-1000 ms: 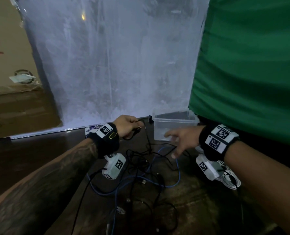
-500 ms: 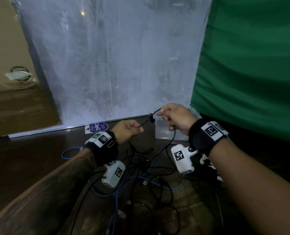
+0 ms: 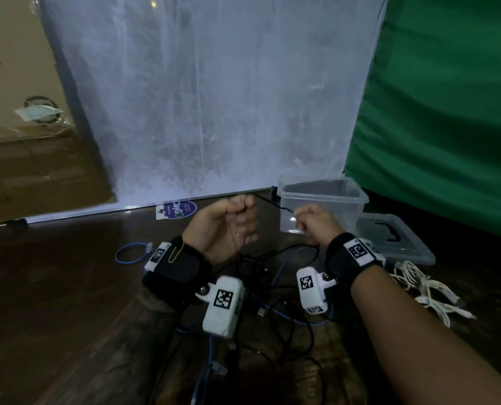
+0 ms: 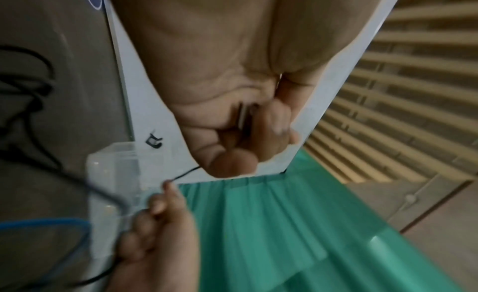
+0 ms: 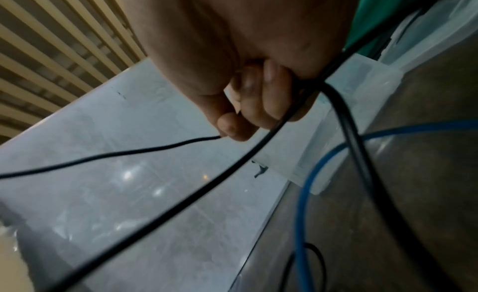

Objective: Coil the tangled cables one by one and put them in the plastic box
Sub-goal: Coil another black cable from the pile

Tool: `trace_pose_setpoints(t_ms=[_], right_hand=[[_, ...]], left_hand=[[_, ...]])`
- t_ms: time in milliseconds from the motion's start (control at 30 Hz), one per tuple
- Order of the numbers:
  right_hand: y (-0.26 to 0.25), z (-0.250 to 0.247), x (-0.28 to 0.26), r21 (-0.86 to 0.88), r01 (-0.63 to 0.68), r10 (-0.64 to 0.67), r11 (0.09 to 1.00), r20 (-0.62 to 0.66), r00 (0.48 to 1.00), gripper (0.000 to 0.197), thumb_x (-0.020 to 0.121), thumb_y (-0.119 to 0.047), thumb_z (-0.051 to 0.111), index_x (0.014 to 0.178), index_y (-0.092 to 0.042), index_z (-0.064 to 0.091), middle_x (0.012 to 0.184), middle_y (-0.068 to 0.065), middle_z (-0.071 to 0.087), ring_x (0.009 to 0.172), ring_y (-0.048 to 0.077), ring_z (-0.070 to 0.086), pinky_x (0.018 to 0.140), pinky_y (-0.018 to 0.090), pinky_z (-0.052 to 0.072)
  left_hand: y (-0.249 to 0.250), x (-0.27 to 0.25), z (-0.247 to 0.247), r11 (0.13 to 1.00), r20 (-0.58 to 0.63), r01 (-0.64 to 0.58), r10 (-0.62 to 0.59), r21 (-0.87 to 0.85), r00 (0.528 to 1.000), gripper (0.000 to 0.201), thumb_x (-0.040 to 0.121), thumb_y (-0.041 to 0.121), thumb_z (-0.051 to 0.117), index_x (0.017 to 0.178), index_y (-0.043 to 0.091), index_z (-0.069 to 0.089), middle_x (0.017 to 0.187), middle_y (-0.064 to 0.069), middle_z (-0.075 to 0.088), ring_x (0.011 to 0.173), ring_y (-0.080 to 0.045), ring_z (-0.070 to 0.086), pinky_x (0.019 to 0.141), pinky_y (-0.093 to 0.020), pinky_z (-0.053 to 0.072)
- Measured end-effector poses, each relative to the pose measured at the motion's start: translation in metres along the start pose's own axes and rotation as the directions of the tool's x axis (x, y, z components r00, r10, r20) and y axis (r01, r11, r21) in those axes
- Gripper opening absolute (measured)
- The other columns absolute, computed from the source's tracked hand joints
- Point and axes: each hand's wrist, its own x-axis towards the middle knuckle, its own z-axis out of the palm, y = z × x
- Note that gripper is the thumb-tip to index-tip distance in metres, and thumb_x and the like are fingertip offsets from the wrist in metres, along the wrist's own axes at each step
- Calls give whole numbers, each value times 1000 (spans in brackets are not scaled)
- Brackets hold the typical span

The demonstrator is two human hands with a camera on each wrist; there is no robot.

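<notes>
A thin black cable [image 3: 272, 202] stretches between my two hands above the floor. My left hand [image 3: 237, 217] is curled round its plug end [image 4: 243, 116], and my right hand [image 3: 307, 220] pinches the cable [image 5: 155, 149] just in front of the clear plastic box [image 3: 322, 188]. From my right hand the black cable drops into a tangle of black cables [image 3: 272, 287] and a blue cable [image 3: 208, 361] on the dark floor below my wrists. The blue cable [image 5: 305, 194] also shows in the right wrist view.
The box's clear lid [image 3: 395, 238] lies on the floor to its right, with a white cable bundle [image 3: 424, 290] in front of it. A small blue loop [image 3: 132, 252] lies to the left. A white sheet [image 3: 214, 97] and green cloth [image 3: 448, 112] stand behind.
My right hand went from open near the box to pinching the black cable, lifted it, and has now come down and right. My left hand has turned palm inward, still holding the plug end.
</notes>
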Motion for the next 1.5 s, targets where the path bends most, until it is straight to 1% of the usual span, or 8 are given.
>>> trace_pose_setpoints(t_ms=[233, 433, 600, 767, 900, 1167, 1300, 1500], right_hand=[[-1, 8, -31, -249, 165, -39, 954, 447, 894, 6, 88, -20, 74, 88, -14, 74, 57, -4, 60, 44, 0, 48, 48, 14, 37], [-18, 10, -68, -138, 306, -163, 942, 610, 775, 14, 88, -25, 73, 93, -13, 79, 61, -2, 60, 57, 5, 50, 49, 12, 36], [-15, 2, -72, 71, 245, -253, 967, 394, 883, 6, 90, -17, 70, 87, -16, 75, 59, -7, 61, 48, 2, 42, 44, 16, 30], [-8, -9, -65, 287, 234, -275, 929, 110, 955, 15, 97, -7, 59, 85, 0, 66, 66, 13, 66, 48, 10, 59, 46, 16, 42], [9, -3, -59, 356, 133, -178, 925, 98, 979, 11, 97, -11, 60, 92, -3, 65, 78, 26, 64, 61, 30, 64, 58, 46, 54], [9, 7, -74, 16, 95, -93, 995, 420, 903, 20, 101, -14, 49, 85, -14, 61, 60, 1, 57, 41, 7, 36, 39, 19, 24], [9, 1, -73, -5, 76, -62, 997, 520, 852, 24, 101, -15, 53, 120, -17, 67, 60, 1, 56, 40, 7, 37, 37, 21, 33], [0, -7, -78, 42, 225, -215, 974, 507, 835, 17, 96, -20, 63, 105, -11, 74, 50, -7, 45, 45, 15, 38, 43, 25, 33]], left_hand=[[6, 18, -28, 926, -293, -377, 361, 3, 885, 17, 95, 4, 38, 96, 10, 53, 91, -3, 70, 97, -19, 69, 87, -32, 55], [-30, 29, -53, 901, -412, -274, 403, 338, 817, 10, 94, -3, 50, 91, 4, 57, 90, -11, 69, 84, -22, 72, 72, -29, 56], [-54, 32, -36, 667, -220, -22, 277, 745, 935, 17, 96, -3, 48, 88, 3, 62, 73, -4, 66, 63, -7, 60, 62, -17, 47], [-63, 34, -2, 887, -192, 91, -3, 453, 981, 21, 94, 7, 40, 88, -3, 57, 64, -8, 52, 56, -18, 48, 56, -25, 41], [-65, 34, 0, 957, -106, 85, -58, 278, 993, 19, 84, 7, 46, 95, -1, 59, 70, -7, 54, 64, -19, 50, 61, -27, 48], [-54, 36, -6, 984, -353, -146, 102, -100, 930, 21, 98, 0, 38, 98, 0, 59, 91, -14, 73, 85, -23, 72, 79, -34, 58], [-51, 38, -15, 974, -450, -222, 214, 35, 867, 19, 98, -2, 40, 98, 1, 58, 83, -10, 72, 79, -21, 72, 79, -34, 57], [-47, 33, -25, 792, -337, -129, 394, 597, 855, 15, 94, -4, 50, 90, -2, 64, 81, -9, 71, 78, -19, 69, 77, -29, 56]])
